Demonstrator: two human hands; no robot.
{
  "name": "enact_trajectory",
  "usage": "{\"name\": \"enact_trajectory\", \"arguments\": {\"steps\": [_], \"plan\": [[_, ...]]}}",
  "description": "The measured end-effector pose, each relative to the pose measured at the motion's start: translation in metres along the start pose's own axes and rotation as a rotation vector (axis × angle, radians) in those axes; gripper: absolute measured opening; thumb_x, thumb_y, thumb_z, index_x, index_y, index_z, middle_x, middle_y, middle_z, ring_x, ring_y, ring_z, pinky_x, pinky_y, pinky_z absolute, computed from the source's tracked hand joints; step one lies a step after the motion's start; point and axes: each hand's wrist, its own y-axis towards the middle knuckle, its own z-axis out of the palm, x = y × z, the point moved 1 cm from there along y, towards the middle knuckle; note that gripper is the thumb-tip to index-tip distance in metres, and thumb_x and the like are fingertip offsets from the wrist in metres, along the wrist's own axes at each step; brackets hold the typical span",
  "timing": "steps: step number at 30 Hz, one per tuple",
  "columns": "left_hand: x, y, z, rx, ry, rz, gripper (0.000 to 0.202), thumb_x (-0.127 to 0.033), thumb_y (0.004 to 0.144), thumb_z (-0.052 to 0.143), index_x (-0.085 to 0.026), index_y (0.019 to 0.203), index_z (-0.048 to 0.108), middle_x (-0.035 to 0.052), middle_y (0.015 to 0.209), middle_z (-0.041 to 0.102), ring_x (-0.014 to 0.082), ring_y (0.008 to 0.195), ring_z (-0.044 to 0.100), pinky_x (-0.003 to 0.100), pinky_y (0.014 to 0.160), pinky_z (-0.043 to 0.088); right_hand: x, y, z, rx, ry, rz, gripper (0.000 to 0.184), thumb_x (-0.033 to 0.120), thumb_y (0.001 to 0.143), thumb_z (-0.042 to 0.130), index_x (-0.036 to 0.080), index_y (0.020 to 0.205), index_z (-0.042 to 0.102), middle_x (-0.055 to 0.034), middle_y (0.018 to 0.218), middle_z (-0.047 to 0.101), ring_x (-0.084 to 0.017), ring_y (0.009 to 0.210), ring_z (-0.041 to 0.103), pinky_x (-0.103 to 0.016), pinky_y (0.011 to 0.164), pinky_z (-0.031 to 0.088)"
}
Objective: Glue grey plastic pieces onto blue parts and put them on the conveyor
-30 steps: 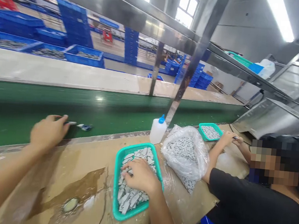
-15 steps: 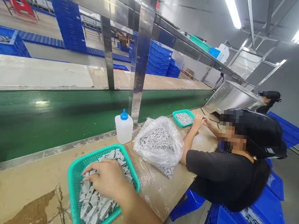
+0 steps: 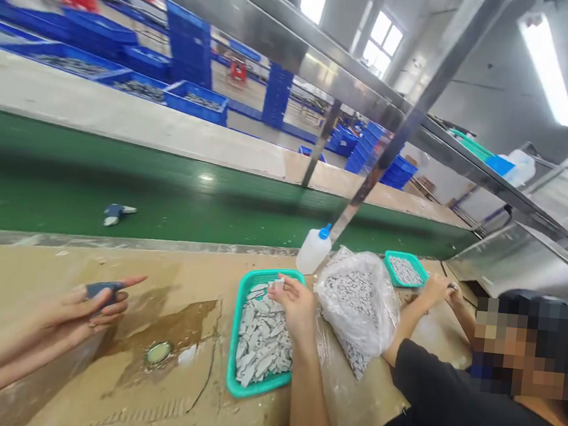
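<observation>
My left hand [image 3: 92, 300] hangs over the cardboard-covered table [image 3: 58, 265], its fingers shut on a small dark blue piece [image 3: 102, 288]. My right hand [image 3: 295, 308] rests at the far side of a teal plastic basket [image 3: 260, 388], pinching a pale grey piece [image 3: 278, 283]. Many flat grey pieces [image 3: 261, 345] fill that basket. A clear plastic bag of similar pieces [image 3: 358, 304] lies just right of my right hand. On the green conveyor belt [image 3: 203, 215], beyond the table edge, lies a small blue and white item [image 3: 116, 213].
A white squeeze bottle with a blue cap [image 3: 314, 251] stands behind the basket. A co-worker [image 3: 448, 383] sits at right, hands working beside a second teal basket [image 3: 404, 270]. Steel shelf posts [image 3: 367, 181] rise over the belt; blue crates [image 3: 194, 102] stand beyond it.
My left hand has come back from the belt over the table, holding the dark blue piece. My right hand has moved from the pile to the basket's far side. The view has swung.
</observation>
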Motion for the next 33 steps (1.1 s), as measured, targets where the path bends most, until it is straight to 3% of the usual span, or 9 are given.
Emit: {"name": "enact_trajectory", "arguments": {"steps": [2, 5, 10, 14, 18, 24, 29, 33], "plan": [[0.003, -0.010, -0.008, 0.072, 0.113, 0.090, 0.041, -0.029, 0.048, 0.091, -0.034, 0.087, 0.079, -0.0037, 0.067, 0.066, 0.0129, 0.067, 0.057, 0.015, 0.058, 0.054, 0.008, -0.008, 0.005, 0.032, 0.050, 0.021, 0.048, 0.049, 0.056, 0.085, 0.014, 0.086, 0.073, -0.0063, 0.080, 0.071, -0.025, 0.081, 0.072, -0.038, 0.080, 0.059], [0.013, -0.008, -0.022, 0.047, 0.078, 0.137, 0.040, -0.032, 0.046, 0.095, -0.033, 0.082, 0.078, -0.0046, 0.086, 0.073, 0.0143, 0.084, 0.064, 0.013, 0.074, 0.056, 0.017, -0.026, 0.017, 0.097, 0.044, 0.019, 0.040, 0.045, 0.059, 0.085, 0.016, 0.084, 0.073, -0.0066, 0.088, 0.072, -0.022, 0.084, 0.071, -0.035, 0.079, 0.058], [0.025, 0.007, -0.035, 0.053, -0.153, 0.179, 0.033, -0.029, 0.048, 0.095, -0.022, 0.074, 0.075, 0.0003, 0.080, 0.073, 0.0137, 0.077, 0.066, 0.016, 0.074, 0.057, 0.012, -0.063, 0.050, 0.368, -0.070, 0.051, 0.033, 0.039, 0.067, 0.080, 0.021, 0.095, 0.078, -0.0008, 0.075, 0.069, -0.014, 0.065, 0.063, -0.029, 0.067, 0.053], [0.020, -0.001, -0.040, 0.091, -0.218, 0.159, 0.028, -0.017, 0.056, 0.090, -0.012, 0.078, 0.073, 0.0073, 0.083, 0.072, 0.0155, 0.078, 0.068, 0.018, 0.077, 0.058, -0.006, -0.082, 0.072, 0.491, -0.248, 0.005, 0.032, 0.035, 0.077, 0.071, 0.024, 0.107, 0.076, -0.0004, 0.077, 0.065, -0.015, 0.070, 0.061, -0.028, 0.069, 0.051], [0.017, -0.010, -0.045, 0.128, -0.229, 0.124, 0.016, -0.011, 0.069, 0.079, -0.008, 0.084, 0.074, 0.0132, 0.092, 0.071, 0.0175, 0.085, 0.069, 0.021, 0.082, 0.058, -0.028, -0.091, 0.083, 0.479, -0.504, -0.164, 0.032, 0.030, 0.088, 0.059, 0.026, 0.118, 0.071, -0.0022, 0.082, 0.066, -0.015, 0.076, 0.059, -0.026, 0.071, 0.048], [0.019, -0.003, -0.052, 0.149, -0.231, 0.141, 0.006, -0.010, 0.079, 0.068, -0.006, 0.081, 0.072, 0.0124, 0.083, 0.069, 0.0160, 0.075, 0.068, 0.022, 0.075, 0.059, -0.052, -0.094, 0.084, 0.359, -0.751, -0.390, 0.037, 0.031, 0.094, 0.051, 0.021, 0.127, 0.065, -0.0066, 0.092, 0.070, -0.017, 0.081, 0.062, -0.027, 0.074, 0.048], [0.030, 0.000, -0.049, 0.125, -0.238, 0.129, 0.007, -0.014, 0.078, 0.072, -0.007, 0.081, 0.071, 0.0107, 0.078, 0.068, 0.0155, 0.072, 0.067, 0.022, 0.071, 0.059, -0.058, -0.092, 0.083, 0.307, -0.865, -0.420, 0.034, 0.037, 0.093, 0.055, 0.019, 0.118, 0.069, -0.0082, 0.096, 0.073, -0.016, 0.074, 0.062, -0.028, 0.071, 0.050], [0.044, 0.001, -0.044, 0.204, -0.197, 0.135, 0.025, -0.028, 0.071, 0.083, -0.009, 0.082, 0.070, 0.0106, 0.079, 0.069, 0.0159, 0.072, 0.067, 0.024, 0.072, 0.057, -0.056, -0.093, 0.085, 0.322, -0.962, -0.479, 0.031, 0.035, 0.094, 0.054, 0.017, 0.114, 0.069, -0.0083, 0.092, 0.072, -0.016, 0.072, 0.061, -0.028, 0.069, 0.050]]}}
